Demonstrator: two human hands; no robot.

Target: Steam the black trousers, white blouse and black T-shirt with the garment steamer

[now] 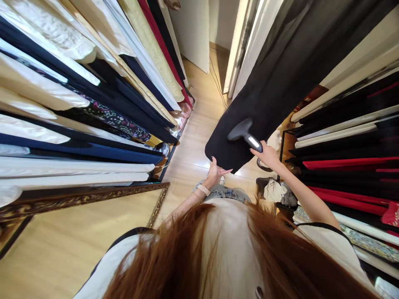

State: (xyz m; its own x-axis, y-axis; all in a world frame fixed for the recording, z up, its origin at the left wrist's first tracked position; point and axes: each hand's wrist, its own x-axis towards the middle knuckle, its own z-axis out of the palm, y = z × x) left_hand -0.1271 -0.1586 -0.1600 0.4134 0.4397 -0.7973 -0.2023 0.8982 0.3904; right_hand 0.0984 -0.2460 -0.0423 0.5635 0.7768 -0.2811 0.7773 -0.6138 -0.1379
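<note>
Black garment (268, 91) hanging, top cut off by the frame. Against its lower part, a handheld garment steamer (245, 132), gripped in the closed right hand (269, 157). Just below the hem, left hand (216, 173) open, fingertips at the cloth. Nearer the lens, long hair (230, 249) hiding the body below.

Hanging garments (62, 124) packed both sides, gilt-framed mirror (84, 199) lower left, wood floor (193, 158) between
</note>
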